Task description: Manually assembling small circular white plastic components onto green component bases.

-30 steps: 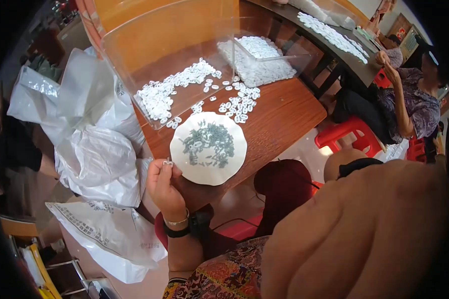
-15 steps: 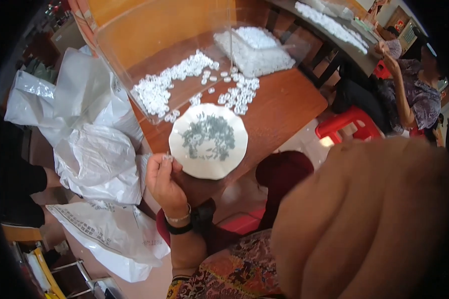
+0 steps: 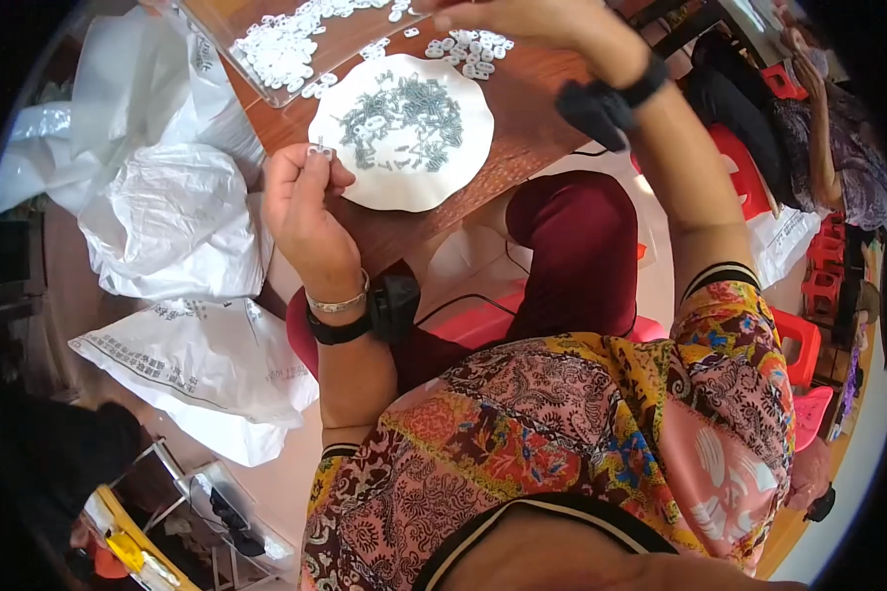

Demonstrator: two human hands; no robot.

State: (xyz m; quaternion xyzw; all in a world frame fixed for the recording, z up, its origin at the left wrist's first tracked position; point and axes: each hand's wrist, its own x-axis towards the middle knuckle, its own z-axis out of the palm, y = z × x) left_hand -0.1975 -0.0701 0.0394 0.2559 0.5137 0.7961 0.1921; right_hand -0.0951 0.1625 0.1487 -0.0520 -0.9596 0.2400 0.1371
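My left hand [image 3: 310,202] is closed at the plate's near left edge. Between thumb and fingertips it pinches a small white plastic piece [image 3: 319,151] with a thin point standing up from it. The scalloped white plate [image 3: 414,192] holds many small grey screws [image 3: 434,118] and a few white pieces. My right hand [image 3: 527,22] reaches across beyond the plate, fingers stretched out and partly cut off by the upper edge. It is nearest to loose white oval plastic pieces [image 3: 473,49] on the brown table [image 3: 522,128].
A clear plastic bin [image 3: 284,98] with a heap of white pieces [image 3: 271,54] lies at the far left. White sacks [image 3: 177,217] stand left of the table. Red stools [image 3: 739,172] and another person [image 3: 848,148] are at the right.
My right arm, blurred close to the camera before, now stretches forward over the table. The view has shifted, so the plate and table sit higher. My left hand keeps its pinch.
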